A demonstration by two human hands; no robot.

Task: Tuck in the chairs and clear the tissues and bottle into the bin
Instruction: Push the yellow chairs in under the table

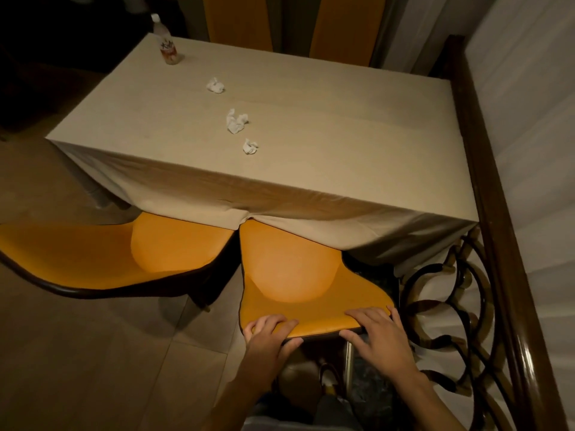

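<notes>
Gripping the orange chair's top edge at lower centre, left hand and right hand curl over it. Three crumpled white tissues and one labelled plastic bottle sit on the beige tablecloth; four orange chairs show.

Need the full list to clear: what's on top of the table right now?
On the tablecloth: three crumpled tissues in a loose line and a plastic bottle upright at the far left corner. The cloth hides the tabletop itself.

Bare forearms, no sleeves; left hand, right hand.
</notes>
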